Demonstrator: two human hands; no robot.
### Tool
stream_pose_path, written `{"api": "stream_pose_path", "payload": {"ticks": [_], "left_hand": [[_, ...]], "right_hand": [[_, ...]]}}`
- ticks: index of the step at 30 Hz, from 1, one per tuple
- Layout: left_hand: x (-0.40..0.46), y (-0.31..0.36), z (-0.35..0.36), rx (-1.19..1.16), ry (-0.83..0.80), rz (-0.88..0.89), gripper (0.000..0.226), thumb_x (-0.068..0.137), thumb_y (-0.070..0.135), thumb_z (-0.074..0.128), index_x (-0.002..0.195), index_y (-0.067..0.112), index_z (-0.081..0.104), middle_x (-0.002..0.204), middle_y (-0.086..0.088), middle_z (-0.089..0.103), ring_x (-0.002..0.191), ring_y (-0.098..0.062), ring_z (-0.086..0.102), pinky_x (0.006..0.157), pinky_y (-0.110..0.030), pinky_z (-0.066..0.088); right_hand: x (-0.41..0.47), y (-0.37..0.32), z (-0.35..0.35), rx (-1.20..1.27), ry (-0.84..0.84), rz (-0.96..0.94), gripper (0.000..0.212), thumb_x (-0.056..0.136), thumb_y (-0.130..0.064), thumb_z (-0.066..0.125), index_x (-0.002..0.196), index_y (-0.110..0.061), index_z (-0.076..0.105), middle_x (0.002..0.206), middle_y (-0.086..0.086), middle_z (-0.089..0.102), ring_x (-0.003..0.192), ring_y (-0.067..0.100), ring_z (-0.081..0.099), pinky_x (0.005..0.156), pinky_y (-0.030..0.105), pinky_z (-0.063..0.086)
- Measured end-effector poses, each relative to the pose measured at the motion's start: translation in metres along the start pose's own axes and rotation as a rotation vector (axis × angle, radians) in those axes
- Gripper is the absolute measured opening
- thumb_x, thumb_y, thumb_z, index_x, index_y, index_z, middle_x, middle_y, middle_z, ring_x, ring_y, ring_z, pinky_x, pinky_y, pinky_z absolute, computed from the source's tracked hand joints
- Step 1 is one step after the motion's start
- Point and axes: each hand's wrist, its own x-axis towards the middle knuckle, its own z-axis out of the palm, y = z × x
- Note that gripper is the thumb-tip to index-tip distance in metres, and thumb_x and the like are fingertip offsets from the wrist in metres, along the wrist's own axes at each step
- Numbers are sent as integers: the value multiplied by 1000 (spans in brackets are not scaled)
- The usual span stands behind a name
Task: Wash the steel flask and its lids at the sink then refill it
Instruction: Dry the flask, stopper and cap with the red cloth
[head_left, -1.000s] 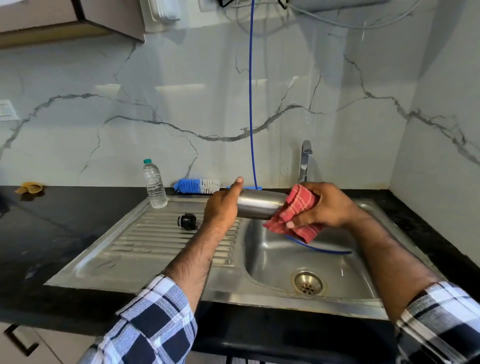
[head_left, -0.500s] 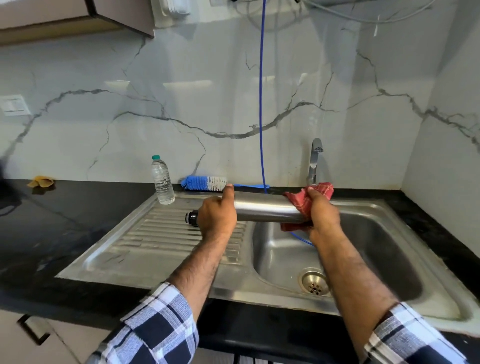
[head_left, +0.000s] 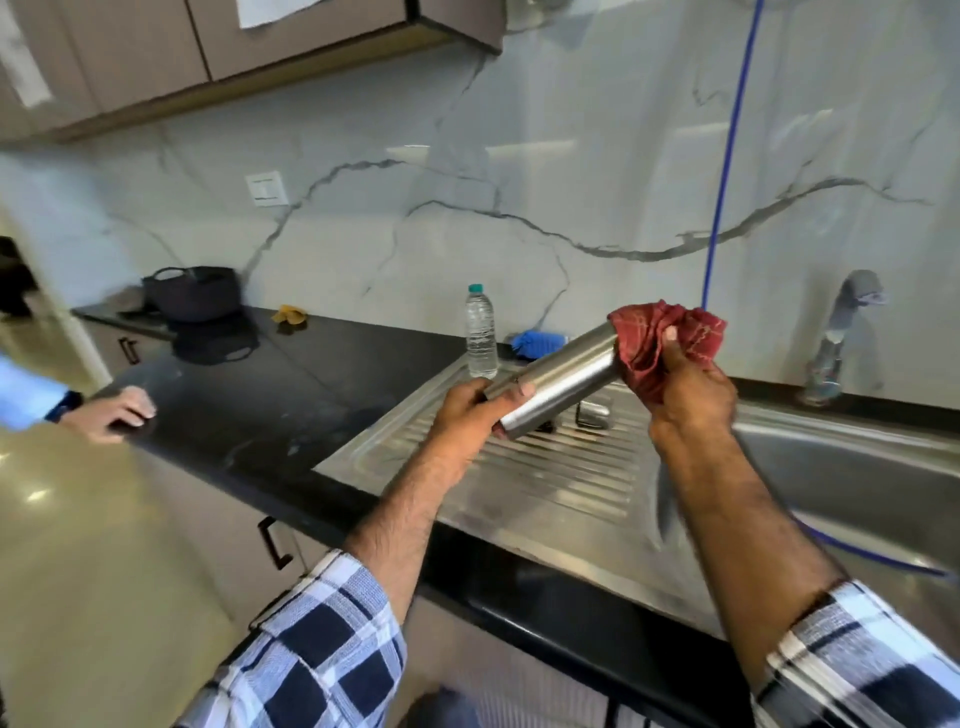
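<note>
While the steel flask (head_left: 558, 379) is being held tilted above the ribbed drainboard (head_left: 566, 467) of the sink, the left hand (head_left: 467, 415) is gripping its lower end with curled fingers, and the right hand (head_left: 685, 395) is clutching a red cloth (head_left: 660, 338) which is wrapping the upper end of the flask. The two hands are apart, one at each end of the body. In my judgement the step in hand is the wiping or drying of the flask's outside, so the washing seems to be nearly finished (I cannot tell if the inside is already clean). Under the flask a small steel lid (head_left: 592, 413) is lying on the drainboard, and a plastic water bottle (head_left: 481, 332) is standing behind, near a blue brush (head_left: 535, 343). The next move is probably calling for turning the flask with the left hand so the cloth is reaching the whole surface, then setting it upright for the refill. Another person's hand (head_left: 117, 415) is resting on the black table (head_left: 260, 405) at the left.
</note>
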Motion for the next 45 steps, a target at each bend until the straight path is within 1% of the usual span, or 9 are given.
{"api": "stream_pose_path", "payload": {"ticks": [5,10,15,22,33,36,39,41,45], "left_hand": [[1,-3,-48,148,-103,-61,43,84,29,89,121,15,71,99,7,75,76,2,71,69,-12,52],[9,-16,-93,153,120,-27,43,78,18,94,113,12,71,105,-7,81,87,-11,75,77,-29,56],[22,-44,-124,300,213,-92,59,50,48,99,101,30,75,98,8,81,99,-22,76,95,-52,61],[46,-110,-146,526,192,-202,72,32,71,93,98,58,66,97,20,76,101,-16,71,104,-58,51],[34,-113,-152,567,137,-249,68,34,70,90,97,64,65,92,24,78,100,-12,73,105,-51,52],[30,-106,-150,611,153,-284,70,31,73,87,96,52,68,89,21,78,99,-12,72,107,-54,49],[19,-85,-142,706,177,-308,79,41,64,95,110,38,66,111,18,71,113,-15,64,114,-56,37],[11,-68,-135,779,276,-277,80,53,48,98,119,30,57,121,12,60,115,-18,56,107,-52,41],[-8,-42,-102,768,619,72,49,69,19,89,97,26,49,97,10,57,91,-17,61,69,-34,52]], "right_hand": [[-24,55,54,-245,-328,94,9,93,-18,80,97,-11,77,91,8,82,82,24,79,85,51,64],[-46,106,89,-501,-594,50,11,91,-20,84,100,-13,82,98,12,82,94,35,79,89,56,63],[-47,141,98,-622,-633,113,17,92,-21,82,108,-16,81,99,5,83,94,28,80,89,57,63],[-44,164,87,-802,-681,202,22,92,-15,80,114,-17,78,101,1,82,91,18,80,90,44,64],[-41,182,84,-837,-695,245,19,90,-17,82,109,-17,79,97,-2,83,94,17,79,98,46,61],[-41,179,81,-798,-683,281,25,88,-20,84,113,-16,78,101,-1,83,98,19,79,100,49,60],[-41,169,76,-746,-664,309,27,89,-19,84,115,-16,77,104,2,82,97,19,79,97,46,61],[-37,158,70,-704,-640,313,27,89,-17,83,115,-16,77,105,3,82,97,21,79,94,45,62],[-26,128,55,-645,-574,303,30,88,-20,85,116,-16,76,103,5,82,97,26,80,91,50,63]]}}
